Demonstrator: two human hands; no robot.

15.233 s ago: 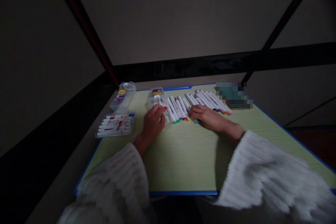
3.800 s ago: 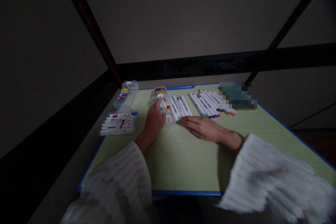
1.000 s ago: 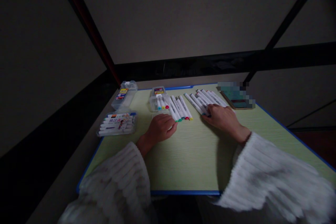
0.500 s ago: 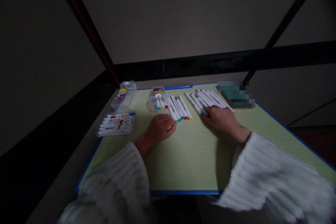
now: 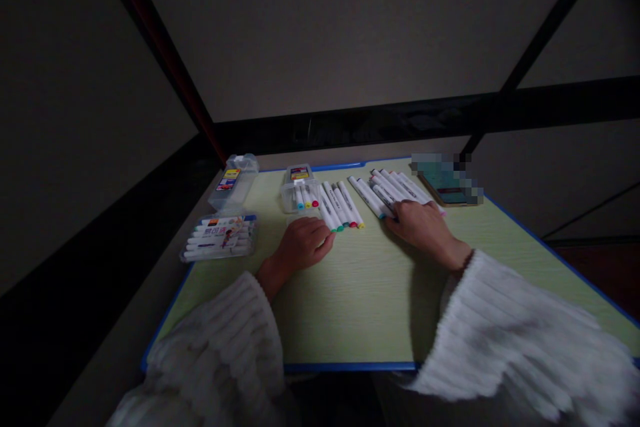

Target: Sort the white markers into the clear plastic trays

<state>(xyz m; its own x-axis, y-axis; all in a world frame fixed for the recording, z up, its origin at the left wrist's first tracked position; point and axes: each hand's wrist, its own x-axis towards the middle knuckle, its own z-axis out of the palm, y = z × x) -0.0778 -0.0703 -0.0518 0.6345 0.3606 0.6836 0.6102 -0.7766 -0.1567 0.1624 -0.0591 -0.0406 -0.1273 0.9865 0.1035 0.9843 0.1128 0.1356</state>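
My left hand (image 5: 304,243) rests on the table with curled fingers, close to the green-capped ends of a row of white markers (image 5: 341,205). What those fingers hold, if anything, is hidden. My right hand (image 5: 424,227) lies over the lower ends of a second group of white markers (image 5: 385,190), its fingertips touching them; its grip is unclear. Beyond my left hand a clear case (image 5: 300,188) holds three markers with blue, yellow and red ends.
An open clear case (image 5: 234,181) stands at the back left. Nearer, a closed clear case of markers (image 5: 220,237) lies at the left edge. A phone (image 5: 443,181) lies at the back right. The table (image 5: 350,320) has a blue rim.
Within the right-hand group, a marker at the left has shifted beside its neighbour. Both hands stay nearly where they were; the whole view has moved slightly.
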